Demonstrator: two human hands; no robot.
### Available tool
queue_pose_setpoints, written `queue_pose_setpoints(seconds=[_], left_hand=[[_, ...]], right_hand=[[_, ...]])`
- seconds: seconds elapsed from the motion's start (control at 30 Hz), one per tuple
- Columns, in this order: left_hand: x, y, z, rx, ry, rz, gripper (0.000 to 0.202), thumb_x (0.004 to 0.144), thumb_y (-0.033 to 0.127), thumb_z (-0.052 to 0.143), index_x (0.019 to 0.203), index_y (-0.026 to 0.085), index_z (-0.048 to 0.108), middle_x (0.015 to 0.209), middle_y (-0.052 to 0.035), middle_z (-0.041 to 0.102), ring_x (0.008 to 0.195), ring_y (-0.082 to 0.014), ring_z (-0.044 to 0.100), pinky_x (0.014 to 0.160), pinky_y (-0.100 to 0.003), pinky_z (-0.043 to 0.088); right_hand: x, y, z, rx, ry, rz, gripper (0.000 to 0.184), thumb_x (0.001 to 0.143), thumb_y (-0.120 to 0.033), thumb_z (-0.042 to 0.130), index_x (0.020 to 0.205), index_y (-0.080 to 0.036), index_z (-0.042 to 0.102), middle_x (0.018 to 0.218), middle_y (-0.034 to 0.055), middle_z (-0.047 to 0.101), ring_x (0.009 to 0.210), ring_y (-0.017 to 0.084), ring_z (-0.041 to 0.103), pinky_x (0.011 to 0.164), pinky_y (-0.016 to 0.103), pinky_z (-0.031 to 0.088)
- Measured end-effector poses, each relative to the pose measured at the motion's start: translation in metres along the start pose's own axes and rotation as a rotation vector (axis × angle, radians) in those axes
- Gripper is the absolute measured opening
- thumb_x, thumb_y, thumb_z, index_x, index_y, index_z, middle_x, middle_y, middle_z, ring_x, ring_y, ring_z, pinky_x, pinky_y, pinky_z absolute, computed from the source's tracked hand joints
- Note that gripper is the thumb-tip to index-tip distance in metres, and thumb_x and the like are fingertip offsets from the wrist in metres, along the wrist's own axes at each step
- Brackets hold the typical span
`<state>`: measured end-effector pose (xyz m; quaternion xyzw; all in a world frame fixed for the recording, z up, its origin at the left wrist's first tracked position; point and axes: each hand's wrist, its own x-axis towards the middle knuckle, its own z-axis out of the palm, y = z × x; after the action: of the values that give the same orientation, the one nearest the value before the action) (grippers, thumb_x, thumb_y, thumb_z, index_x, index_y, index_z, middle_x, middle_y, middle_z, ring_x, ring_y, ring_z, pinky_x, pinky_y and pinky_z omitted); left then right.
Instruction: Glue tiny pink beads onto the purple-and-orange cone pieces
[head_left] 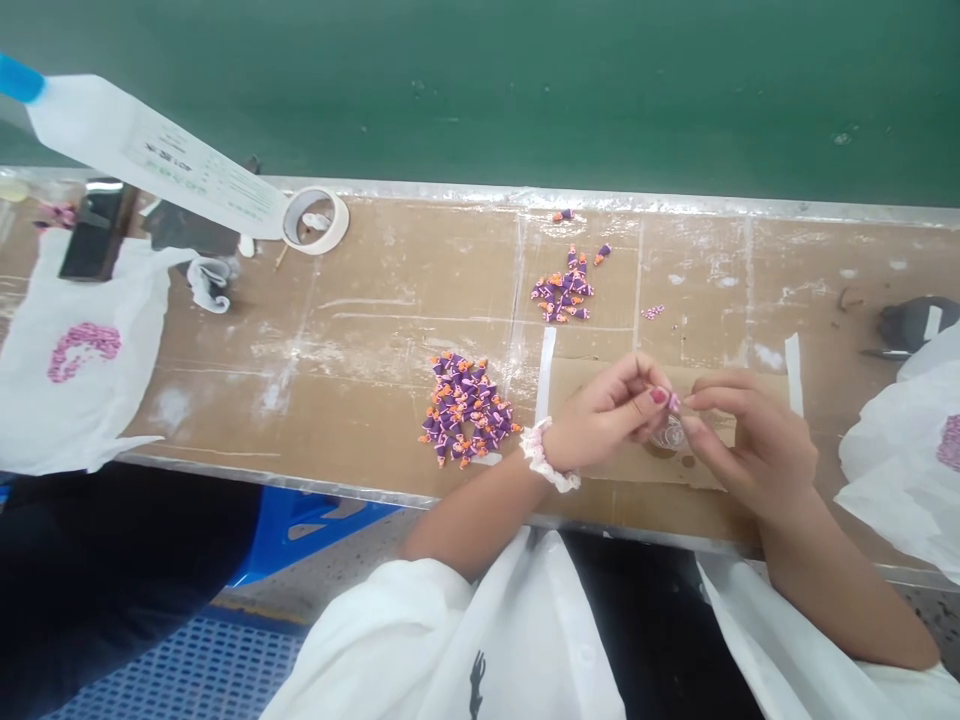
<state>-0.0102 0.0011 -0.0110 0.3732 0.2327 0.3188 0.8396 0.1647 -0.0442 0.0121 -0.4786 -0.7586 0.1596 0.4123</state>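
**Entry 1: small pink-purple piece, pinched at the fingertips**

Left hand: raised over the bench, fingers narrowed and closed on the piece, 1 red-painted nail touching it. Right hand: fingers curved and narrow, tips just beside the same piece; contact not discernible. Exact form of the piece: too small to tell. Worn on the left wrist: 1 ruffled white-and-pink scrunchie.

Directly below the fingers: 1 clear round item, not touching them, on 1 cardboard sheet. Flanking the sheet: 2 white strips.

Surface: 1 cardboard-covered bench, white-marked, with metal edging. Left of the hands: 1 larger pile of purple-and-orange pieces. Farther forward: 1 smaller pile of the same pieces. Near the far edge: 1 roll of tape. At bench left: 1 white plastic bag holding pink pieces. At bench right: 1 second white plastic bag.

Room: 1 green wall beyond the bench; 1 blue stool and blue mesh flooring below; white sleeves on both arms.
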Motion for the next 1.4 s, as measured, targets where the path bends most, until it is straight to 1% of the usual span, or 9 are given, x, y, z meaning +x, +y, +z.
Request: queue_pose_setpoints(seconds=[0.1, 0.2, 0.33, 0.47, 0.6, 0.77, 0.97, 1.17, 1.4], left_hand=[[0.009, 0.006, -0.011, -0.02, 0.26, 0.077, 0.022, 0.088, 0.037, 0.064, 0.09, 0.019, 0.052, 0.067, 0.0053, 0.052, 0.053, -0.0049, 0.046, 0.047, -0.016, 0.033], [0.02, 0.014, -0.028, -0.005, 0.499, 0.166, 0.016, 0.086, 0.024, 0.063, 0.098, 0.021, 0.053, 0.078, 0.0031, 0.06, 0.061, -0.0055, 0.054, 0.052, -0.017, 0.039], [0.028, 0.021, -0.044, 0.069, 0.614, 0.207, 0.043, 0.082, 0.014, 0.064, 0.12, 0.024, 0.048, 0.089, 0.0016, 0.065, 0.068, -0.0068, 0.058, 0.057, -0.019, 0.043], [0.024, 0.021, -0.038, 0.144, 0.571, 0.198, 0.04, 0.083, 0.014, 0.061, 0.12, 0.021, 0.049, 0.084, 0.0014, 0.064, 0.065, -0.0067, 0.056, 0.058, -0.02, 0.043], [0.018, 0.02, -0.022, 0.186, 0.52, 0.141, 0.028, 0.083, 0.015, 0.06, 0.109, 0.018, 0.051, 0.081, 0.0019, 0.061, 0.063, -0.0065, 0.054, 0.058, -0.02, 0.044], [0.015, 0.02, -0.011, 0.238, 0.459, 0.09, 0.02, 0.083, 0.017, 0.06, 0.102, 0.018, 0.052, 0.079, 0.0016, 0.06, 0.063, -0.0072, 0.054, 0.059, -0.021, 0.044], [0.01, 0.012, -0.007, 0.36, 0.385, 0.083, 0.012, 0.084, 0.019, 0.061, 0.096, 0.017, 0.059, 0.084, -0.0008, 0.062, 0.072, -0.0083, 0.057, 0.07, -0.022, 0.046], [0.009, -0.001, -0.004, 0.428, 0.272, 0.038, 0.016, 0.085, 0.028, 0.064, 0.095, 0.016, 0.065, 0.089, -0.0041, 0.068, 0.082, -0.0123, 0.064, 0.078, -0.025, 0.048], [0.008, -0.004, -0.003, 0.386, 0.174, 0.03, 0.032, 0.085, 0.046, 0.064, 0.083, 0.014, 0.065, 0.076, -0.0017, 0.066, 0.062, -0.0078, 0.055, 0.063, -0.023, 0.046]], right_hand=[[0.001, 0.014, 0.005, -0.176, 0.057, 0.063, 0.014, 0.086, -0.015, 0.063, 0.096, -0.025, 0.059, 0.091, 0.0051, 0.064, 0.081, 0.02, 0.064, 0.071, 0.036, 0.052], [-0.001, 0.034, 0.009, -0.342, -0.006, 0.167, 0.012, 0.089, -0.02, 0.058, 0.1, -0.025, 0.059, 0.1, 0.0079, 0.064, 0.09, 0.023, 0.065, 0.077, 0.04, 0.053], [0.0, 0.058, 0.012, -0.404, -0.1, 0.236, 0.017, 0.09, -0.02, 0.054, 0.105, -0.024, 0.062, 0.1, 0.0083, 0.066, 0.087, 0.024, 0.065, 0.074, 0.041, 0.052], [0.007, 0.07, 0.017, -0.385, -0.066, 0.319, 0.017, 0.091, -0.021, 0.054, 0.103, -0.023, 0.065, 0.089, 0.006, 0.066, 0.075, 0.022, 0.062, 0.068, 0.038, 0.05], [0.016, 0.073, 0.024, -0.381, -0.039, 0.403, 0.014, 0.091, -0.025, 0.056, 0.099, -0.023, 0.067, 0.088, 0.0062, 0.065, 0.08, 0.024, 0.061, 0.073, 0.04, 0.049], [0.02, 0.076, 0.033, -0.434, -0.069, 0.411, 0.013, 0.091, -0.025, 0.052, 0.082, -0.023, 0.061, 0.084, 0.0068, 0.06, 0.082, 0.025, 0.056, 0.075, 0.042, 0.046], [0.02, 0.077, 0.035, -0.526, -0.063, 0.349, 0.015, 0.09, -0.018, 0.047, 0.076, -0.024, 0.047, 0.081, 0.0085, 0.055, 0.082, 0.028, 0.05, 0.074, 0.045, 0.042], [0.01, 0.046, 0.017, -0.188, -0.027, 0.097, 0.009, 0.094, -0.019, 0.051, 0.088, -0.025, 0.049, 0.083, 0.0026, 0.054, 0.079, 0.021, 0.053, 0.069, 0.036, 0.044], [0.002, 0.026, 0.01, -0.018, -0.094, 0.033, 0.012, 0.093, -0.013, 0.055, 0.093, -0.024, 0.051, 0.088, 0.0016, 0.055, 0.081, 0.017, 0.055, 0.069, 0.033, 0.044]])
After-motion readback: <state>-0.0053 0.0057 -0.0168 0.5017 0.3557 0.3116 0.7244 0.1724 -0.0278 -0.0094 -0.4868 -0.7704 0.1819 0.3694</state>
